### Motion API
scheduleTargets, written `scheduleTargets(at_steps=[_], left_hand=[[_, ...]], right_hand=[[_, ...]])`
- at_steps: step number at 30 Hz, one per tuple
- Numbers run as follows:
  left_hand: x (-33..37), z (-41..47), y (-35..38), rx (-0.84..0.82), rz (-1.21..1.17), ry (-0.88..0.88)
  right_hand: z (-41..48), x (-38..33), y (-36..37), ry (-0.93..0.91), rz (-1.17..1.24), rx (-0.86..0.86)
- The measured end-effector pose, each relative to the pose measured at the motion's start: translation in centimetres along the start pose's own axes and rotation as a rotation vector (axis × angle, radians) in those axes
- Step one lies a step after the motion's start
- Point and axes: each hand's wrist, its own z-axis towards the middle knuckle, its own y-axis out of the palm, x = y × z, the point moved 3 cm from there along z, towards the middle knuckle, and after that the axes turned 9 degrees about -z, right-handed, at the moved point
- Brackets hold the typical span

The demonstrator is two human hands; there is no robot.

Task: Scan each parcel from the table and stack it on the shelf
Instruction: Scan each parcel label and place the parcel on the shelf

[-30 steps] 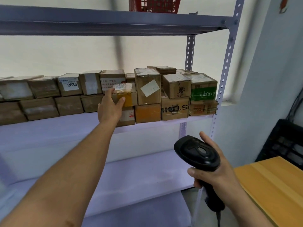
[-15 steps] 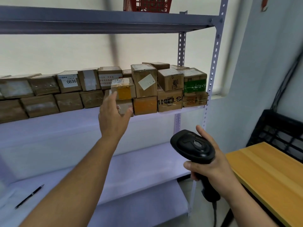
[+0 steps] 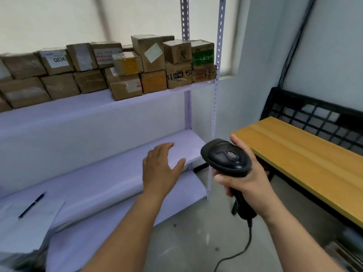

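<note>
Several brown cardboard parcels stand stacked in two layers along the upper white shelf point(image 3: 78, 107). A small parcel with yellow tape point(image 3: 128, 63) sits on top of a larger box point(image 3: 125, 85) near the middle of the row. My left hand point(image 3: 160, 171) hangs empty with relaxed fingers in front of the lower shelf, well below the parcels. My right hand point(image 3: 245, 179) grips the handle of a black barcode scanner point(image 3: 225, 157), whose head points toward the shelf. The scanner's cable runs down to the floor.
A wooden table point(image 3: 306, 161) stands at the right with a black wire crate point(image 3: 318, 116) behind it. A perforated metal upright point(image 3: 217, 95) marks the shelf's right end. A pen point(image 3: 32, 204) lies on white paper at the lower left.
My left hand let go of the small yellow-taped parcel on the stack and dropped down to the lower shelf level. The view swung down and to the right, showing more of the table.
</note>
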Motion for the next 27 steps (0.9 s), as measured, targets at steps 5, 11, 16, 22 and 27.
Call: scheduleTargets(at_steps=[5,11,16,22,27], left_hand=[[2.0,-3.8,2.3,-0.101,-0.090,0.016],[6.0,-6.3,5.7,-0.195,-0.130,0.065],[9.9,-8.6,9.2,-0.244,-0.134,0.129],[16.0,-11.7,13.9,-0.318,-0.149,0.176],[23.2,-15.2,19.4,-0.408,-0.170,0.242]], right_hand=[[-4.8,-0.1,-1.8,0.052,-0.057,0.092],[-9.3,-0.6,-5.6,0.090,-0.105,0.212],[-13.0,-0.9,-9.7,0.116,-0.150,0.280],[-17.4,-0.6,-16.3,0.148,-0.166,0.328],[-21.5,-0.6,-23.3,0.159,-0.179,0.378]])
